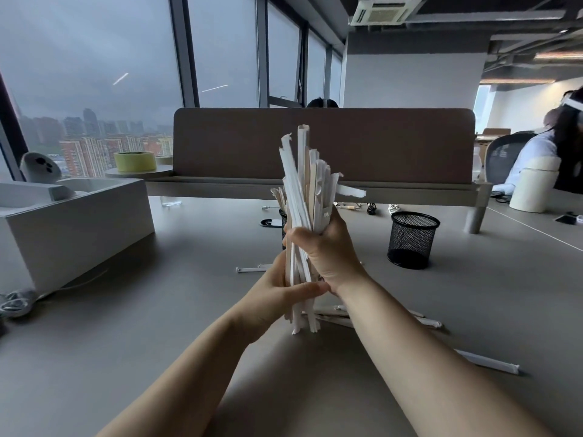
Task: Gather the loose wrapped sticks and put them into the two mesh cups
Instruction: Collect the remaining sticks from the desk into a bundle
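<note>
An upright bundle of white-wrapped sticks (304, 184) stands with its lower ends on the grey table (157, 326). My right hand (325, 247) grips the bundle around its middle. Lower down, my left hand (277, 294) holds the bundle with the thumb across its front. An empty black mesh cup (411, 239) stands to the right. A second mesh cup (283, 217), with sticks in it, is mostly hidden behind the bundle. Loose wrapped sticks lie on the table: one (252, 268) to the left, several (422, 321) under my right forearm, one (492, 362) at the right.
A white box (72, 228) stands at the left with a cable beside it. A brown desk divider (321, 146) closes off the back, a roll of green tape (135, 161) to its left. A person sits at the far right by a cream container (533, 187).
</note>
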Tool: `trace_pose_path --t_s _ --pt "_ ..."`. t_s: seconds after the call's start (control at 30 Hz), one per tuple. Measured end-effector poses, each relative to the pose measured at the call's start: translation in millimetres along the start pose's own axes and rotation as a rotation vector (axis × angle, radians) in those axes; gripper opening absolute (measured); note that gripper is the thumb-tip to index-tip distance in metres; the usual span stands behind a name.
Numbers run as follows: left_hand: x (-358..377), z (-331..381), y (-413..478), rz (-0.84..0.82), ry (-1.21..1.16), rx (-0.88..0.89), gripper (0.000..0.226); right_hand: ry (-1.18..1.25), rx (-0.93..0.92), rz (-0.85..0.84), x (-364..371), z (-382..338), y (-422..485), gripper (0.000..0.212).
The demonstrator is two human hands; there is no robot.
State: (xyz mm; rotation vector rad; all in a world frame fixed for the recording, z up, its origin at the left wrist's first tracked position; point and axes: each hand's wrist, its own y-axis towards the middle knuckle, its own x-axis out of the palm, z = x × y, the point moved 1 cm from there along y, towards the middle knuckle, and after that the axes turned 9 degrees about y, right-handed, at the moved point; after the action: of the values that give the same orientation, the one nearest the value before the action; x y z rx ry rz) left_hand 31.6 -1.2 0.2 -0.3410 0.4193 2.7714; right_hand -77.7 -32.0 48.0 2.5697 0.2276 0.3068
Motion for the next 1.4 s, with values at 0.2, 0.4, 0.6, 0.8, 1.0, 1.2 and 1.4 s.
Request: trace_pose_path --t_s 0.2,0.4,0.6,0.8,1.0,1.2,1.4 --pt "8 1 1 0.074 -0.049 0.031 0.067 0.012 0.023 0.004 -6 7 -7 0.041" --pt "1 11 3 0.202 -0.250 0.132 0.077 -0.058 0.019 -0.022 -6 18 -15 0.040" --pt "8 23 2 0.330 -0.137 0.139 0.047 -0.153 -0.038 -0.073 -2 20 -21 0.036" --pt "12 21 15 0.378 -0.063 0.086 0.049 -0.109 -0.045 -0.047 -4 25 -20 0.026" --pt "11 24 22 0.337 -0.018 0.104 0.034 -0.022 0.020 -0.095 -3 30 -16 0.031" --pt "9 21 22 0.352 0.034 0.076 0.027 -0.600 0.087 -0.224 -15 23 -22 0.057" --pt "10 20 22 0.411 0.102 0.117 0.039 -1.068 -0.204 -0.281 -21 9 -24 0.078"
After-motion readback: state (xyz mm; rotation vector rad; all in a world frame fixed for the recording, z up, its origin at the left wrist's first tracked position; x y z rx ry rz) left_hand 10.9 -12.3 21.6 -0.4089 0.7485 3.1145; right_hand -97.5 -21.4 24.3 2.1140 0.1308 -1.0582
